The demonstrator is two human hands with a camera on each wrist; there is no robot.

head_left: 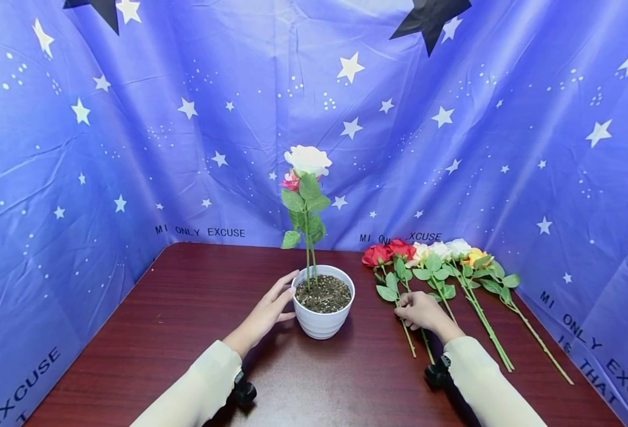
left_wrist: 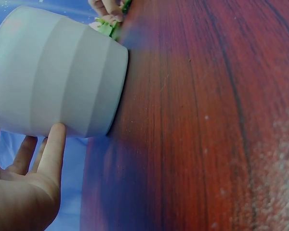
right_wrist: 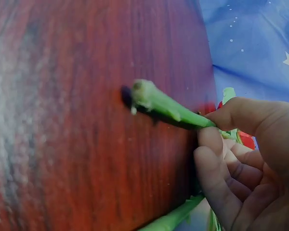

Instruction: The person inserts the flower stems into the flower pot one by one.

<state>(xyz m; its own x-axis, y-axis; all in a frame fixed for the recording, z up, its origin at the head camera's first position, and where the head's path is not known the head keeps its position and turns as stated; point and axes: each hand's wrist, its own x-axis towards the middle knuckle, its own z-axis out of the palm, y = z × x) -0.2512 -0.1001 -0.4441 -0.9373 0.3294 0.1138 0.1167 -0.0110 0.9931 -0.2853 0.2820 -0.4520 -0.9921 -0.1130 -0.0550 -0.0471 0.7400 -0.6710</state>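
Note:
A white ribbed pot (head_left: 321,326) filled with soil stands upright on the table. In it a white rose (head_left: 308,160) and a pink rose (head_left: 290,180), partly hidden behind the white one, rise on leafy stems. My left hand (head_left: 263,315) rests against the pot's left side, fingers spread and fairly straight; the left wrist view has a fingertip on the ribbed wall. To the right, my right hand (head_left: 424,309) pinches the green stem (right_wrist: 168,107) of a red rose (head_left: 376,255) between thumb and index finger. The stem's cut end points toward the wrist camera.
Beside the right hand lie another red rose (head_left: 402,248), a cream rose (head_left: 419,254), white roses (head_left: 458,248) and a yellow-orange rose (head_left: 477,257), stems toward the front. Blue star-printed cloth (head_left: 228,136) hangs behind and at both sides of the dark red table (head_left: 185,320).

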